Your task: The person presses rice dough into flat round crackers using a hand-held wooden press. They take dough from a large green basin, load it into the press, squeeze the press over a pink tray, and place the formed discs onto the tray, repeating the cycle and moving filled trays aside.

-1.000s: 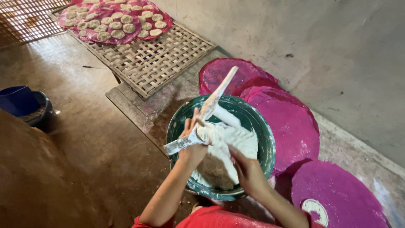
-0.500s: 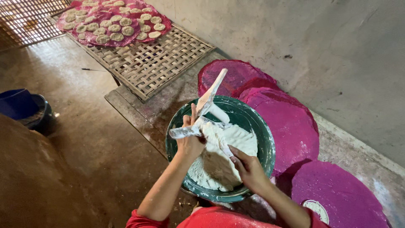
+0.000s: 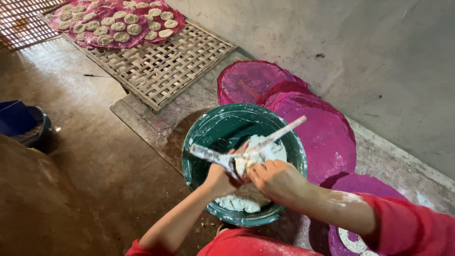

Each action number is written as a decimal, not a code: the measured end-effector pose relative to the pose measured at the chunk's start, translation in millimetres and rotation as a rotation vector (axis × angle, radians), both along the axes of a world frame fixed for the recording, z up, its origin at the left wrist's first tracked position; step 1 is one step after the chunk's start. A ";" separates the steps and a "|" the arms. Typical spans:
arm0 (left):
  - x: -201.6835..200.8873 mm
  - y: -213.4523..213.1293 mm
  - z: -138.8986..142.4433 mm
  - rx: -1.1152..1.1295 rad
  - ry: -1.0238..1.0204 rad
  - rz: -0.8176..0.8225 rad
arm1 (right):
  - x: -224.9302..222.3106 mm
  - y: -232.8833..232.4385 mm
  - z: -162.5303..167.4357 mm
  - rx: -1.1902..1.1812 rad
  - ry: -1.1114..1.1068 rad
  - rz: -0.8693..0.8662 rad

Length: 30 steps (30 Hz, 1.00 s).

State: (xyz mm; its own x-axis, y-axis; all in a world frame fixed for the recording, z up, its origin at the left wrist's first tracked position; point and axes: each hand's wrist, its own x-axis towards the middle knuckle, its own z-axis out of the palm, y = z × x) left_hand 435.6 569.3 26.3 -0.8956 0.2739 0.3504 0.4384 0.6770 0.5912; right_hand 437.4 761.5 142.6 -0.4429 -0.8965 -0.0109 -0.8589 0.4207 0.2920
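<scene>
We hold both hands over the green bowl [image 3: 204, 137], which sits on the stone ledge [image 3: 142, 118] in front of us. Our left hand [image 3: 219, 178] is closed around a flat stick [image 3: 208, 155] smeared white, its free end pointing left over the bowl. Our right hand [image 3: 277, 180] is curled with its fingers closed on a second coated stick [image 3: 279, 135], whose free end points up and to the right across the rim. The two sticks cross between our hands, and a lump of white dough [image 3: 246, 163] sits pinched where they meet, touching both hands. More of the same dough [image 3: 239, 201] lies in the bottom of the bowl below our wrists.

Just beside the bowl, on its right, round pink mats [image 3: 322, 132] overlap one another along the grey wall [image 3: 355, 57]. Farther off to the upper left, a woven bamboo tray [image 3: 166, 71] carries another pink mat covered with small pale dough discs [image 3: 118, 23]. A blue bucket [image 3: 16, 118] stands on the floor at the far left, well apart from us.
</scene>
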 end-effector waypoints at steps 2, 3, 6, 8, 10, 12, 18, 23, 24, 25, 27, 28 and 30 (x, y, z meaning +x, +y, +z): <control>2.2 -7.4 -6.7 -0.029 -0.175 -0.009 | 2.7 10.6 17.1 -0.060 0.002 0.080; 0.1 -13.2 -8.5 -0.077 -0.072 -0.009 | 2.9 18.0 31.4 -0.087 -0.009 0.057; -5.7 -34.1 -6.6 0.019 0.046 0.019 | 2.8 32.0 75.4 -0.115 -0.132 -0.219; -6.3 -38.0 -1.4 0.412 -0.133 0.058 | 1.3 36.6 97.6 -0.283 -0.193 -0.290; -5.5 -34.4 4.4 0.198 0.046 0.016 | -8.6 28.2 103.9 -0.263 -0.197 -0.239; -5.1 -27.9 8.8 0.480 -0.148 -0.154 | -16.6 26.7 108.1 -0.214 -0.229 -0.254; -2.6 -12.9 6.6 0.123 -0.060 -0.009 | -6.8 -16.3 56.2 -0.026 -0.011 -0.083; 1.4 -15.2 10.9 0.051 -0.120 0.014 | -6.2 -12.2 18.4 -0.012 -0.047 0.014; 0.8 -21.0 13.7 0.017 -0.299 0.125 | -6.1 -0.5 22.0 -0.022 -0.062 -0.082; -2.8 -31.5 17.4 -0.019 -0.474 0.241 | -8.4 12.7 29.0 -0.034 -0.074 -0.174; -6.2 -44.0 21.2 -0.088 -0.281 0.355 | -10.0 30.1 40.7 -0.151 -0.145 -0.349; -8.3 -47.3 21.4 -0.120 0.097 0.346 | -14.4 32.6 43.4 -0.263 -0.198 -0.427; -11.8 -48.0 18.5 -0.071 0.469 0.325 | -14.0 25.6 33.2 -0.516 -0.285 -0.456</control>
State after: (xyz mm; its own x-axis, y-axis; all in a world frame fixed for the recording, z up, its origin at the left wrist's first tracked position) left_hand 423.8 521.3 44.8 -0.6910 0.0479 0.7213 0.4057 0.8516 0.3320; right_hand 423.3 787.1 175.8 -0.8150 -0.5467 0.1920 -0.5793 0.7767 -0.2474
